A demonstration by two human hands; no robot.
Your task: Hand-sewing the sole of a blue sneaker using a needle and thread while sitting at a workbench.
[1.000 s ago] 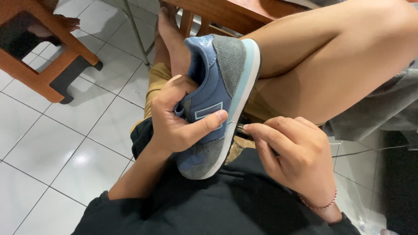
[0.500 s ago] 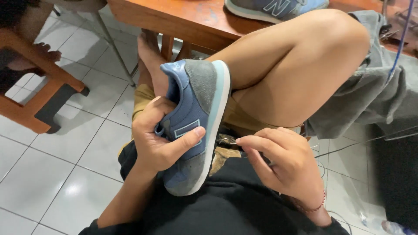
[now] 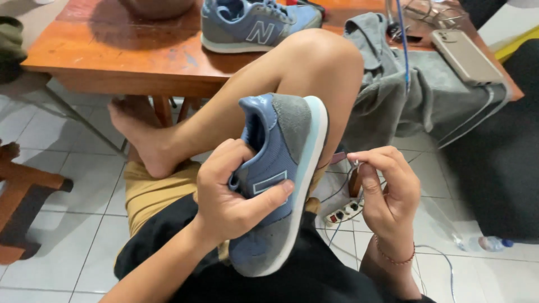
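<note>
A blue and grey sneaker (image 3: 281, 168) with a pale blue sole lies on its side over my lap, heel pointing away. My left hand (image 3: 236, 196) grips it, fingers hooked into the opening and thumb pressed on the side panel. My right hand (image 3: 384, 188) is raised just right of the sole, apart from it, with thumb and fingers pinched on something small and thin near its tip; what it is I cannot tell. My bare leg is crossed over my lap behind the shoe. A matching second sneaker (image 3: 258, 25) stands on the wooden table (image 3: 112, 56).
A grey garment (image 3: 415, 95) hangs off the table's right side, with a phone (image 3: 466, 56) and cables on it. A white power strip (image 3: 343, 213) and a plastic bottle (image 3: 485, 244) lie on the tiled floor. Wooden furniture (image 3: 22, 196) stands at the left.
The view has tilted up, showing more of the table and the second sneaker. My right hand has lifted away from the shoe's toe end to beside the sole. My left hand keeps its grip.
</note>
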